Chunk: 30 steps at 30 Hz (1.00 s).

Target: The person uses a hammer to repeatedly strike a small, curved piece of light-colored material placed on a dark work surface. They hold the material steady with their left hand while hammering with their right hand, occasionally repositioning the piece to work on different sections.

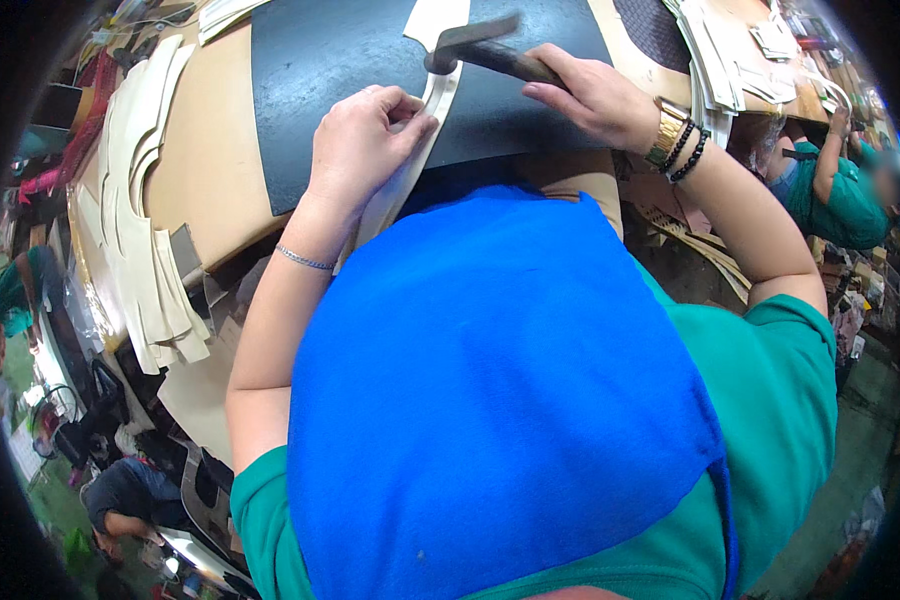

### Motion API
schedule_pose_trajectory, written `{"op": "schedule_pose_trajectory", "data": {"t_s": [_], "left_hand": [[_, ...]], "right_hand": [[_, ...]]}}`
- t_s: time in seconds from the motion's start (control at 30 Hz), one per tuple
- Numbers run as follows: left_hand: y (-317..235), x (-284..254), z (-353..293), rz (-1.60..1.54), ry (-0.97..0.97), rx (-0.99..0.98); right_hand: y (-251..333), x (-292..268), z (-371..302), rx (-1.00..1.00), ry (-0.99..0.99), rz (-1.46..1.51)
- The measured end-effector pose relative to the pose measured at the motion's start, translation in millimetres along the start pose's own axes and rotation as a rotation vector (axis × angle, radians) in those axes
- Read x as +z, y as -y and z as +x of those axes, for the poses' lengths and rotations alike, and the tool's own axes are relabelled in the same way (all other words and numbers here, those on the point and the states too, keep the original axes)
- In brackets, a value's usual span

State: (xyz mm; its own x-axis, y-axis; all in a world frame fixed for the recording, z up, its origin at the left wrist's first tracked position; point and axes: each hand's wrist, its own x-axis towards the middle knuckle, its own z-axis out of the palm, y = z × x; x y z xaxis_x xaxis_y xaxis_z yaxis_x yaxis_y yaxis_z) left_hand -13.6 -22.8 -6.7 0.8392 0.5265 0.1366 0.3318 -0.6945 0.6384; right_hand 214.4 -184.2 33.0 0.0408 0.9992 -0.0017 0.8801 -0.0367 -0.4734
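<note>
My right hand [598, 98] is closed around the dark handle of a hammer [480, 52]. The hammer's head is over a long cream strip [440, 98], at its upper part; whether it touches the strip cannot be made out. With thumb and fingers pinched together, my left hand [368, 140] grips the edge of this strip, just below the hammer head. The strip widens at its far end and runs down toward my blue apron [490, 400]. Beneath it lies a black mat [340, 80] with a worn, shiny surface.
Stacked cream cut pieces [135, 190] lie along the table's left side. More pale pieces [710, 60] are piled at the right, next to a dark textured sheet [655, 28]. A person in green [840, 195] sits at the far right; others are at the left edge.
</note>
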Motion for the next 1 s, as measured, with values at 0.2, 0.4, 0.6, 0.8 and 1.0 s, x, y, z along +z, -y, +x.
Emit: {"op": "schedule_pose_trajectory", "data": {"t_s": [0.2, 0.4, 0.6, 0.8, 1.0], "left_hand": [[-2.3, 16.1, 17.5, -0.018, -0.082, 0.037], [-6.4, 30.7, 36.1, 0.07, -0.117, 0.091], [-10.8, 34.1, 37.2, 0.172, -0.144, 0.112], [-7.1, 16.3, 28.2, 0.092, -0.127, 0.04], [-2.8, 18.8, 16.9, 0.089, -0.097, 0.092]], "right_hand": [[-9.2, 7.7, -9.1, 0.068, -0.06, 0.04], [-5.8, 2.6, -3.8, 0.021, -0.156, 0.047], [-8.7, 5.8, 0.6, 0.095, -0.116, 0.025], [-0.9, -1.2, 6.5, 0.206, 0.054, -0.177], [8.8, -1.3, 10.4, -0.096, -0.329, 0.049]]}}
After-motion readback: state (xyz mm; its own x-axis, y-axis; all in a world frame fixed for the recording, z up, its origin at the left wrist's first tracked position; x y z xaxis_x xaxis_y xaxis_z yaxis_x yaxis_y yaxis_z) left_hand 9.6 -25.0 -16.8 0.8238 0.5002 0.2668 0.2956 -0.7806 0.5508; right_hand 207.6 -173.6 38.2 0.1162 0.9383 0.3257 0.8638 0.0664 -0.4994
